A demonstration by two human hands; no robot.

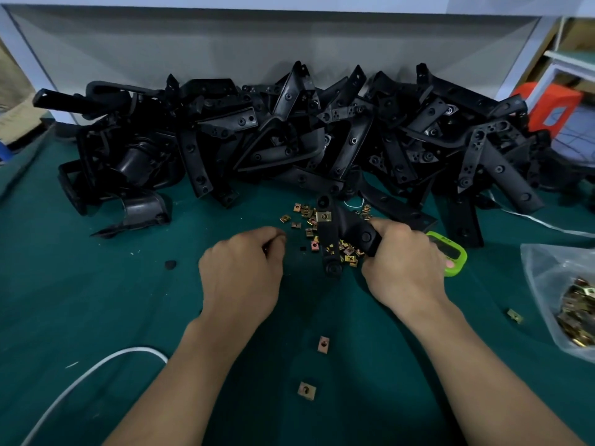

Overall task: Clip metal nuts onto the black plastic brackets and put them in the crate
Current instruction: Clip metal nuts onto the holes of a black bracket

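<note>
Held in the right hand [402, 268], fingers wrapped round its thick arm: one bracket [328, 235], just left of the grip, lower end down on the mat [128, 300]. Clipped on its upper part, beyond the grip: one nut [324, 216]. Under and around the bracket, touching it: a small heap of loose nuts [349, 251]. Further left of the grip, apart from the bracket: the left hand [241, 275], knuckles up, fingers curled under; cannot tell if anything is pinched there. Between the two hands, only a narrow strip of mat. Close behind the grip, a long pile of brackets [289, 140], closing that side. Right against the right hand, partly hidden by it: a green timer [457, 252]. Further right, at the frame edge, a bag [547, 284] of nuts. Nearer to the body than the grip, wide bare mat with two stray nuts [323, 344] and, far left, a white cable [80, 381].
</note>
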